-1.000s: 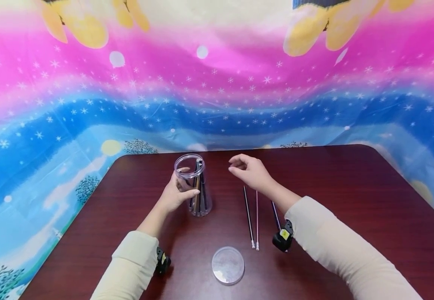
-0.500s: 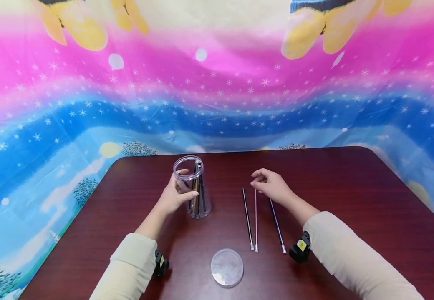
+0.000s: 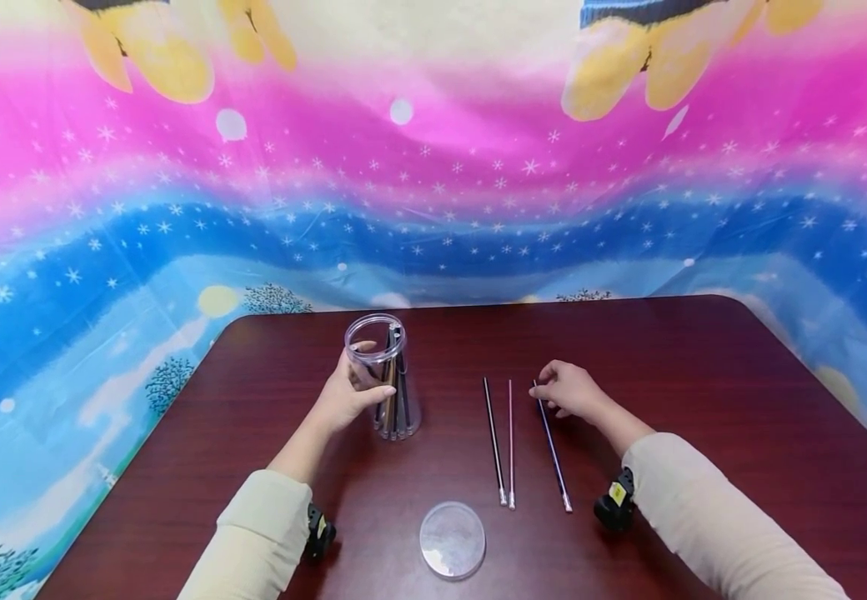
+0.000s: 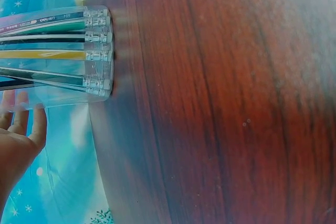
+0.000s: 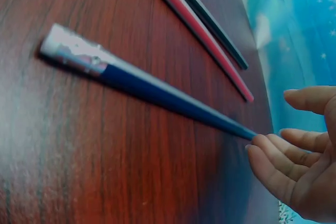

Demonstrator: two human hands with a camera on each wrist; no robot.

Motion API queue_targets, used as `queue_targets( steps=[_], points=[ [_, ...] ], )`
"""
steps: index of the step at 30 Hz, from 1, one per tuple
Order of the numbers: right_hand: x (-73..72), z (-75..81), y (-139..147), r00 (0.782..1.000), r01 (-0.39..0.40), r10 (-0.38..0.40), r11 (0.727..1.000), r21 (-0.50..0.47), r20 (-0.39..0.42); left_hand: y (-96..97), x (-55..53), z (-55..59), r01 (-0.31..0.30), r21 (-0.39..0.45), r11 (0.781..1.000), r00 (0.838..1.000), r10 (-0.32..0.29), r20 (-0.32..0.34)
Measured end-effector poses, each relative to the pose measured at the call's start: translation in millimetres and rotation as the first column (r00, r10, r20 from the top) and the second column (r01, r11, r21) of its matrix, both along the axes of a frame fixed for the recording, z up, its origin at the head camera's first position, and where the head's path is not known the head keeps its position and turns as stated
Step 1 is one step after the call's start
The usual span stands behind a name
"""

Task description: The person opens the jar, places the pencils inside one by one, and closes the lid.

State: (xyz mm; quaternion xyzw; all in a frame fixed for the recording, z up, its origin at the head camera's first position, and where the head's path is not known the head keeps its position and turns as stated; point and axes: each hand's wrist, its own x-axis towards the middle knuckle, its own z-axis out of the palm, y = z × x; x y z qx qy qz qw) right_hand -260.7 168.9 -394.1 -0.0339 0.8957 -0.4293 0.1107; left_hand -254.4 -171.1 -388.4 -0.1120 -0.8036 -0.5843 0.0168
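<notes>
My left hand (image 3: 343, 394) grips a clear plastic jar (image 3: 413, 408), its thumb across the near side and fingers round the back. Several pencils (image 4: 44, 54) stand inside with their eraser ends at the bottom; one looks yellow in the left wrist view. Right of the jar, my right hand (image 3: 570, 390) is at the far end of a dark blue pencil (image 3: 553, 450) lying on the table. In the right wrist view its fingertips (image 5: 257, 150) meet that end, while the thumb (image 5: 307, 98) stays apart from them.
A black pencil (image 3: 494, 442) and a pink pencil (image 3: 511, 442) lie side by side between the jar and the blue pencil. A round clear lid (image 3: 452, 540) lies nearer the front of the dark red table (image 3: 674, 383). Behind hangs a patterned cloth (image 3: 433, 183).
My right hand has moved right and towards me, from beside the jar, past the black and pink pencils, to the blue pencil's far end. My left hand keeps its grip on the jar.
</notes>
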Motion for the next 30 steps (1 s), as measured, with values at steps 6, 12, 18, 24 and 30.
queue_targets(
  steps=[6,12,18,24,30],
  points=[
    [0.2,-8.9,2,0.998,0.001,-0.004,0.999,0.043,0.062,3.1,-0.1,1.5,0.027,0.030,0.999,1.000,-0.027,-0.013],
    [-1.9,-14.1,0,0.997,-0.023,0.015,0.993,0.115,0.075,3.3,1.4,-1.6,0.022,0.016,1.000,1.000,-0.021,-0.005],
    [-8.6,-16.8,-6,0.995,-0.029,0.010,0.979,0.200,0.094,2.2,2.5,-4.4,0.025,0.016,1.000,1.000,-0.025,-0.003],
    [-12.0,-16.1,-8,0.990,-0.016,-0.012,0.981,0.195,0.142,2.3,2.3,-3.1,0.032,0.033,0.999,0.999,-0.032,-0.005],
    [-14.8,-10.6,-11,0.989,-0.030,0.003,0.984,0.178,0.147,1.5,1.2,-1.5,0.014,0.044,0.999,1.000,-0.013,-0.021]
  ],
)
